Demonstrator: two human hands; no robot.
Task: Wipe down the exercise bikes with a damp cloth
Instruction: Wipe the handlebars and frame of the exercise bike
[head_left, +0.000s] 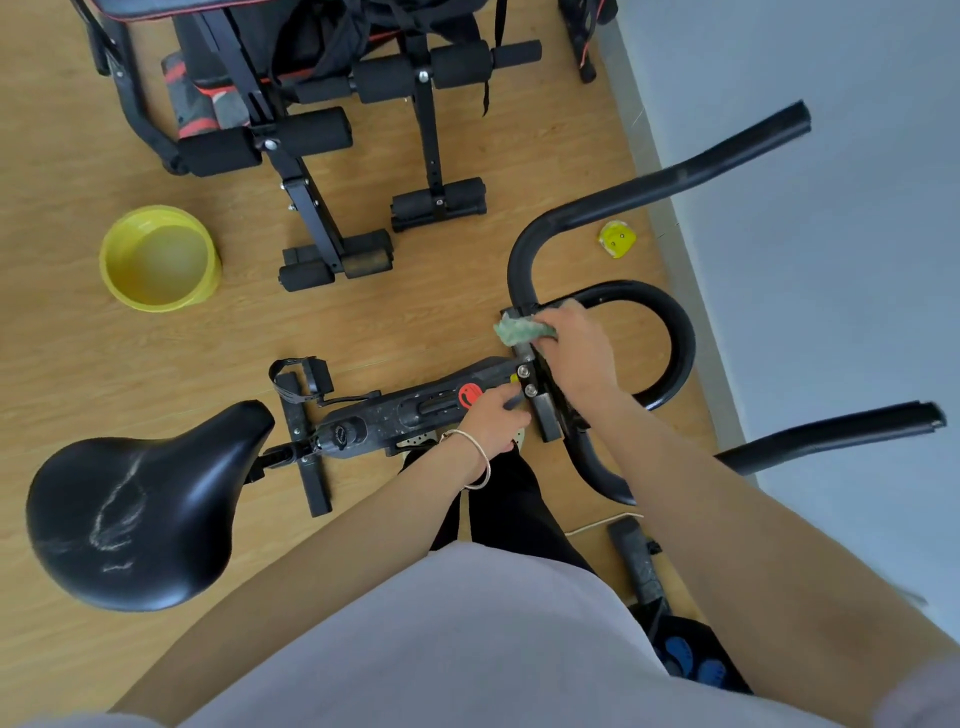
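Note:
A black exercise bike (395, 410) stands below me, seen from above, with its saddle (140, 514) at lower left and curved handlebars (644, 197) at right. My right hand (576, 353) presses a crumpled green cloth (519, 330) against the metal bracket where the handlebars join the stem. My left hand (493, 421), with a bracelet on the wrist, rests on the bike's frame beside the bracket bolts, fingers curled over the frame near a red sticker (469, 396).
A yellow basin (156, 260) of water sits on the wooden floor at left. A black workout bench (322, 104) with foam rollers stands behind. A small yellow object (617, 239) lies near the pale wall (831, 260) at right.

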